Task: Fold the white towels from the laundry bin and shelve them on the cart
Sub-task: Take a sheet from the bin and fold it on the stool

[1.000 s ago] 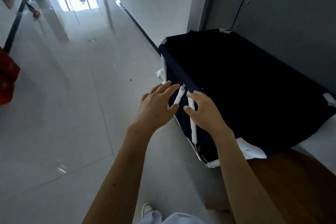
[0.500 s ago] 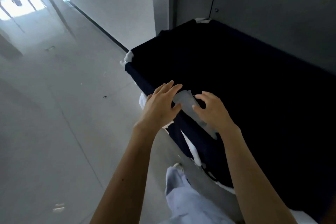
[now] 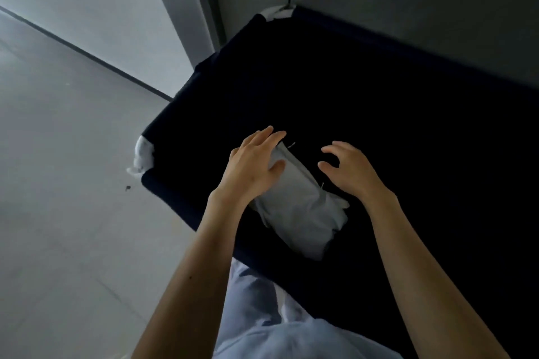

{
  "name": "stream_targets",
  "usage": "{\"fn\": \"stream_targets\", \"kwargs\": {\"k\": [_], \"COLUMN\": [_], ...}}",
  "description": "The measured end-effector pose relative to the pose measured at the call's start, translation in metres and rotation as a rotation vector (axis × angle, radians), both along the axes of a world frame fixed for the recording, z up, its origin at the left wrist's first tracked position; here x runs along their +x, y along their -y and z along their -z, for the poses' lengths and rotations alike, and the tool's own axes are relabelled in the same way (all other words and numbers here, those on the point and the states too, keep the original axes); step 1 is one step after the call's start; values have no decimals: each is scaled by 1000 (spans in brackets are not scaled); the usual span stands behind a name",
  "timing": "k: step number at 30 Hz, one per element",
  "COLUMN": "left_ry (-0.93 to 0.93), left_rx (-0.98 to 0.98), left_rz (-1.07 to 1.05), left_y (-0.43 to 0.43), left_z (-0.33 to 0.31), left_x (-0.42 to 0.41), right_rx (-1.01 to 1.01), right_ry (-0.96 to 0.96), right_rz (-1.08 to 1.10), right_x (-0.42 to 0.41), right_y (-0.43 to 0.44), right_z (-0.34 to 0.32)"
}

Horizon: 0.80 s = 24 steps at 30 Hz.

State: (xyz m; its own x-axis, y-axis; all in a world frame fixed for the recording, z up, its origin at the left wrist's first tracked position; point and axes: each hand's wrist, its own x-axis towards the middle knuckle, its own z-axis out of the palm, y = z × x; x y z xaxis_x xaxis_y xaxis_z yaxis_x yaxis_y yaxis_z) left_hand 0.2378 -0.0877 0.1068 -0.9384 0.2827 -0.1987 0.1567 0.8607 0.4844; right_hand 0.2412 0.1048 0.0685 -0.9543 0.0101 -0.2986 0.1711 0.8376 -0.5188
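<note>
A dark navy fabric laundry bin [image 3: 204, 90] fills the middle and right of the view, its inside almost black. A white towel [image 3: 303, 213] lies bunched inside the bin near its front left rim. My left hand [image 3: 253, 166] is over the towel's upper left end with straight fingers, the thumb against the cloth. My right hand [image 3: 350, 169] hovers just right of the towel with fingers loosely curled, holding nothing. The cart is not in view.
The bin stands against a grey wall panel [image 3: 408, 9] at the back. Pale tiled floor [image 3: 73, 183] spreads to the left. White frame corners [image 3: 143, 154] poke out of the bin's cover. My light blue clothing [image 3: 262, 315] shows below.
I have come closer and now look down into the bin. Both hands have passed over the rim to the inside, and the white towel has come fully into sight.
</note>
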Motion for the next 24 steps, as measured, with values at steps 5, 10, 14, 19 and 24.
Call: {"fn": "stream_targets", "kwargs": {"k": [5,10,14,19,24], "left_ry": [72,169,284,334,387], "left_rx": [-10,-36,-47,-68,-128], "left_rz": [151,360,471,597,642], "left_y": [6,-3,-18,-38,-50], "left_z": [27,77,138,225,313], "left_x": [-83,-157,-184,-211,-228], "right_rx": [-14,-33,-41,-76,-103], "right_ry": [113,255,392,535,542], "right_rz": [67,218,274,311,311], "right_x": [-49,-81,-83,-87,-99], "right_y": [15,13,2,-11,-24], "right_z": [29,73,130,212,291]}}
